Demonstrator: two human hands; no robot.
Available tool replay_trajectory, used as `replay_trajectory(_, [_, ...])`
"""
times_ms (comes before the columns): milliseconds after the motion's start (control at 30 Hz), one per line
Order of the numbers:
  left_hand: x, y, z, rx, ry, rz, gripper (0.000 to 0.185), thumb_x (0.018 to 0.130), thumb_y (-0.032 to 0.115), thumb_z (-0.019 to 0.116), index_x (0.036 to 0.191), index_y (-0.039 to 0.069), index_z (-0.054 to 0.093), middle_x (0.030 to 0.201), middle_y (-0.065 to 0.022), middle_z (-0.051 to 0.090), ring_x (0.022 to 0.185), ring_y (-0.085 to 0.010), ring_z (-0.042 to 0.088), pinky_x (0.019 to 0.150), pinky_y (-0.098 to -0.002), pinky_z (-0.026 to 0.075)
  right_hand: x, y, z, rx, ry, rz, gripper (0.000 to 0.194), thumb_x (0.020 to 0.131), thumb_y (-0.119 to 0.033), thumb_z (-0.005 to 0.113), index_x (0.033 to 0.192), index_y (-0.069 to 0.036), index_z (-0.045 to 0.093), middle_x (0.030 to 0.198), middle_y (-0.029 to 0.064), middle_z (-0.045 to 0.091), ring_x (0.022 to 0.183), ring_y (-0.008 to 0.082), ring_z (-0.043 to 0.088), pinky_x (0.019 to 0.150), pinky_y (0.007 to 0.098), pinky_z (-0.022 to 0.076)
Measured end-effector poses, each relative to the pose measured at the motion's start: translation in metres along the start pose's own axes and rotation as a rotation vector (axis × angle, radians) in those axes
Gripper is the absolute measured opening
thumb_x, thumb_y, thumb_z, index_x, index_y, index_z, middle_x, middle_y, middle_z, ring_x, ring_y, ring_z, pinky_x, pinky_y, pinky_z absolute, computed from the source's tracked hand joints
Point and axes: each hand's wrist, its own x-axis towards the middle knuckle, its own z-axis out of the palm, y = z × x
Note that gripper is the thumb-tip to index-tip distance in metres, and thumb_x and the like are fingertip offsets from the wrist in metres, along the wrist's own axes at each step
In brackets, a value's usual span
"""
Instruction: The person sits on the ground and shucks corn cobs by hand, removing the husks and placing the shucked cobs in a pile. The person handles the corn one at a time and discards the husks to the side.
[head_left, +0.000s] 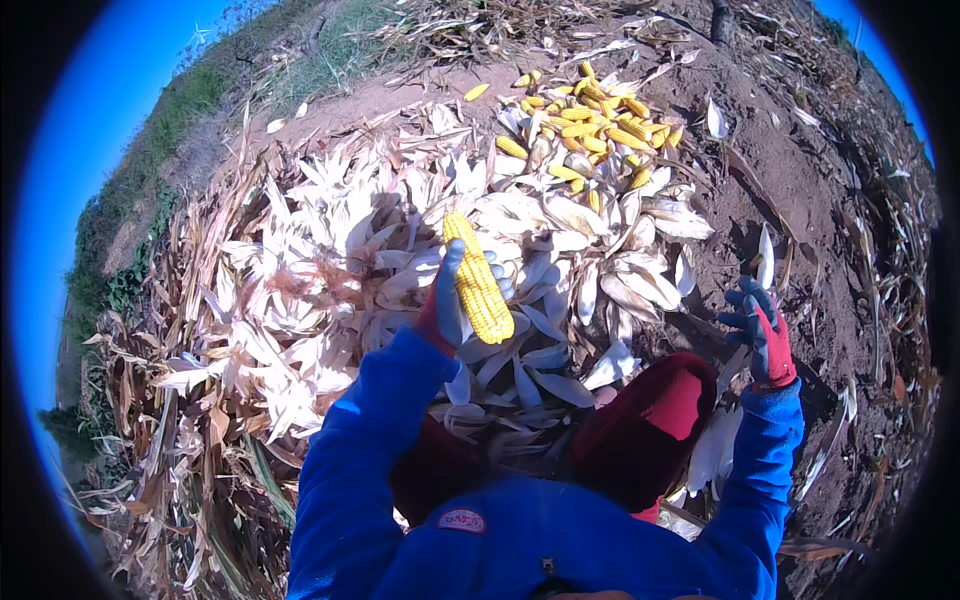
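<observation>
A husked ear of yellow corn (480, 281) lies in my left hand (448, 296), which wears a grey and red work glove. The thumb runs along the near side of the ear and the fingertips show past its far side. Off to the right, my right hand (759, 330), gloved the same way, is held above bare soil with its fingers apart and nothing in it. Pale dry corn husks (330, 247) are heaped beneath and to the left of the held ear.
Beyond the husks, a pile of husked yellow ears (600, 127) rests partly on husks. One loose ear (475, 92) lies apart on the soil. Dry corn stalks (180, 450) are stacked at the left. Brown soil (810, 195) with scattered leaves stretches along the right.
</observation>
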Motion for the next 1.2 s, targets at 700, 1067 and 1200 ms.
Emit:
replay_trajectory(700, [-0.006,0.033,-0.073,0.056,0.466,0.126,0.039,0.096,0.036,0.045,0.119,0.005,0.051,0.116,-0.0102,0.058,0.108,-0.0259,0.055,0.094,-0.0430,0.044,0.074,0.194,0.267,0.517,-0.615,1.147,0.040,0.083,-0.038,0.066,0.113,-0.012,0.055,0.091,0.0060,0.062,0.077,0.0222,0.063,0.066,0.0351,0.0545])
replay_trajectory(1067, [-0.008,0.047,-0.072,-0.004,0.455,0.088,0.042,0.095,0.036,0.046,0.118,0.001,0.053,0.114,-0.0134,0.060,0.106,-0.0282,0.057,0.091,-0.0427,0.046,0.162,0.082,0.243,0.717,-0.271,0.563,0.049,0.092,-0.036,0.053,0.125,-0.001,0.044,0.121,0.0193,0.055,0.103,0.0312,0.059,0.089,0.0435,0.0477])
replay_trajectory(1200, [-0.009,0.060,-0.080,-0.043,0.431,0.122,0.044,0.096,0.036,0.044,0.119,0.001,0.054,0.116,-0.0145,0.060,0.107,-0.0289,0.058,0.093,-0.0427,0.046,0.145,0.114,0.254,0.705,-0.467,0.614,0.039,0.090,-0.031,0.056,0.117,-0.002,0.052,0.113,0.0172,0.059,0.100,0.0302,0.060,0.088,0.0435,0.0482])
